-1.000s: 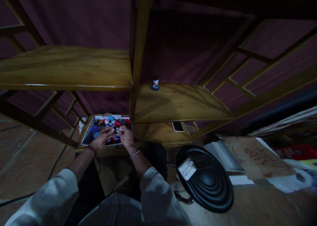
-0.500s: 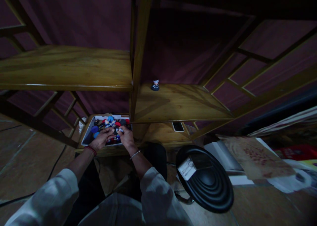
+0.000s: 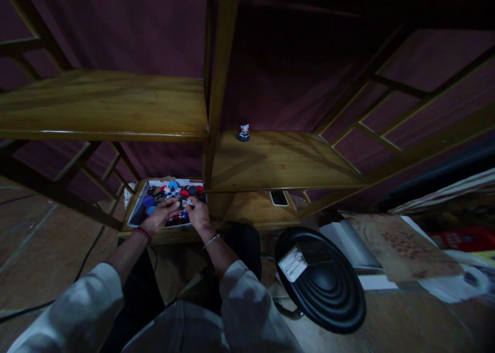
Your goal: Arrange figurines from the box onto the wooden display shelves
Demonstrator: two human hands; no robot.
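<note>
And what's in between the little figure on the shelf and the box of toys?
In the head view, the wooden post and some shelf lie between the figure and box.

The post (image 3: 221, 74) is blocking any straight sideways pass between the bays. Left of the post, the high shelf (image 3: 104, 103) is sitting above the level of the box (image 3: 137, 207), where the left hand (image 3: 160, 215), right hand (image 3: 198, 213) and a toy (image 3: 186, 204) are taking up room. Right of the post, the low shelf (image 3: 286, 160) is offering a wide open stretch, the figurine (image 3: 243, 133) standing near the post. Farther right of it, the lattice (image 3: 400, 85) is narrowing the side, and the stool (image 3: 325, 286) is crowding the floor.
</note>
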